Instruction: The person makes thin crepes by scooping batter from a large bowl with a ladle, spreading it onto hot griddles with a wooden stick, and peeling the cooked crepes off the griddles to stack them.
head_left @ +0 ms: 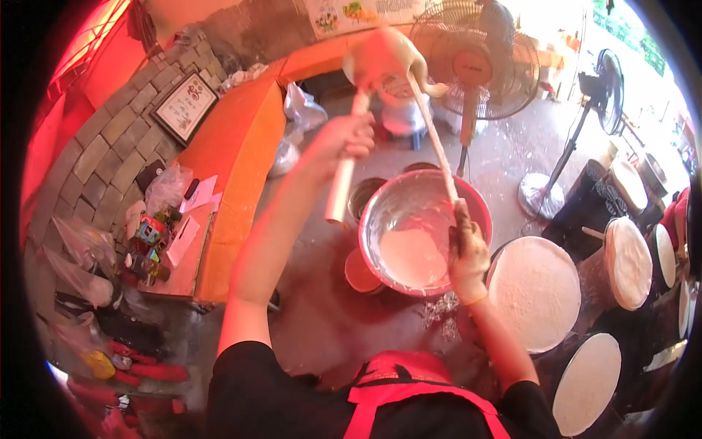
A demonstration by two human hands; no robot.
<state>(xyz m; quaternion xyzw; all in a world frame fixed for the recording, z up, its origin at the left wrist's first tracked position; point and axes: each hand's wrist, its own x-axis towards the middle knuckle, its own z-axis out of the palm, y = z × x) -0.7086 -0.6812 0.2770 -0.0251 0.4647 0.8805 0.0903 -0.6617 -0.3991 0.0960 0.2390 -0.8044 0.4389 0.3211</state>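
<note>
My left hand [349, 139] is wrapped round a thick pale wooden rod [342, 190], raised at the upper centre. My right hand [468, 256] grips the lower end of a long thin stick [433, 132] that slants up and to the left. A blurred, pale, dough-like mass [384, 58] hangs at the upper ends of the rod and the stick. Near my right hand is a large red-rimmed basin [371, 252] with a pale mass [413, 256] inside. My right hand is over the basin's right side.
Several round tubs with pale contents, one the wide tub [537, 293], stand at the right. A standing fan [472, 66] is ahead, and another fan [607, 91] stands further right. An orange-sided counter [245, 161] with a framed picture [185, 107] runs along the left.
</note>
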